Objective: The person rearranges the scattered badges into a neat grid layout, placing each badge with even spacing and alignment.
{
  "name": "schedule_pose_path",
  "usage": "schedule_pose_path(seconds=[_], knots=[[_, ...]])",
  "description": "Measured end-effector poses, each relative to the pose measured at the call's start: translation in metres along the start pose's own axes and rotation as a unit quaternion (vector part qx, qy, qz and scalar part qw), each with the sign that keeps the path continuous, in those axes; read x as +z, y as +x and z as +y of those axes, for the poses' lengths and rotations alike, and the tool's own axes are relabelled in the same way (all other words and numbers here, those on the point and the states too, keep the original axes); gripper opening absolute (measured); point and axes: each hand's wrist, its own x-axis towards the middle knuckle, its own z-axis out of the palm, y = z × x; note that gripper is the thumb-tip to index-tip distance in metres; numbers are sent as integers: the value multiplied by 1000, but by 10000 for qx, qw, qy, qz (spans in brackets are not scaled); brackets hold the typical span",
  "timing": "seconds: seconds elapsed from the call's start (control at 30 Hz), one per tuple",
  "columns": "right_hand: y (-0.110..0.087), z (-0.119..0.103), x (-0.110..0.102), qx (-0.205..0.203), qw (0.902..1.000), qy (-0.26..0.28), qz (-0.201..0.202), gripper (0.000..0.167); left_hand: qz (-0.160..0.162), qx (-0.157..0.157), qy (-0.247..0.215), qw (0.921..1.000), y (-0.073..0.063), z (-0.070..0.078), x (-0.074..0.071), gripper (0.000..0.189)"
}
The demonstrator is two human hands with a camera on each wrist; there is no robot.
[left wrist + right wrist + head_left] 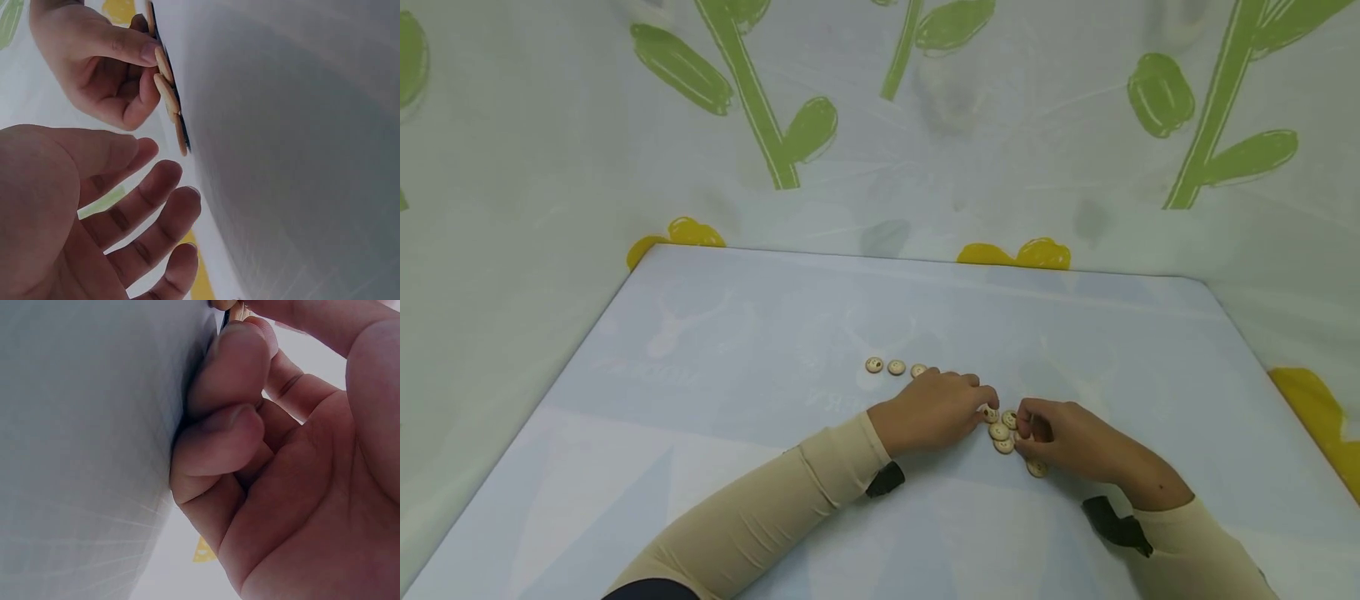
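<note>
Several round, pale wooden buttons lie on the table. A loose cluster of buttons (999,432) sits between my two hands. My left hand (936,410) is at the cluster's left side, its fingertips right by one button (990,414); the left wrist view shows its fingers loosely bent and apart, holding nothing. From the right, my right hand (1071,437) reaches in, thumb and index finger pinching a button (164,62) at its edge. Another button (1037,468) lies just below that thumb. The right wrist view mostly shows curled fingers (228,437) against the table, largely hiding the buttons.
A row of buttons (897,367) runs farther back on the left, its right end hidden behind my left hand. The pale blue and white table (737,333) has a straight back edge against a curtain (1015,150) printed with green stems and yellow shapes.
</note>
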Motion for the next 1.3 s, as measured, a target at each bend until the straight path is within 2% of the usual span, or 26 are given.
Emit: schedule_pose_path(seconds=[0.33, 0.6, 0.73, 0.97, 1.13, 1.3], knots=[[3, -3, -1, 47, 10000, -36, -19, 19, -171, -39, 113, 9998, 0, -4, 3, 33], [2, -4, 0, 79, 9999, -65, -16, 19, -455, 128, 375, 9982, 2, -5, 7, 38], [2, -3, 1, 81, 9999, -73, 0, 19, -543, 103, 326, 9979, 1, -6, 8, 37], [2, -2, 2, 133, 9999, -77, 38, 19, -443, 45, 68, 9990, 0, -6, 7, 35], [1, -2, 3, 63, 10000, -14, -23, 19, -413, 64, 67, 9991, 0, -7, 10, 34], [1, -2, 2, 4, 10000, -92, 34, 19, -204, 177, -44, 9996, 0, -9, 9, 29]])
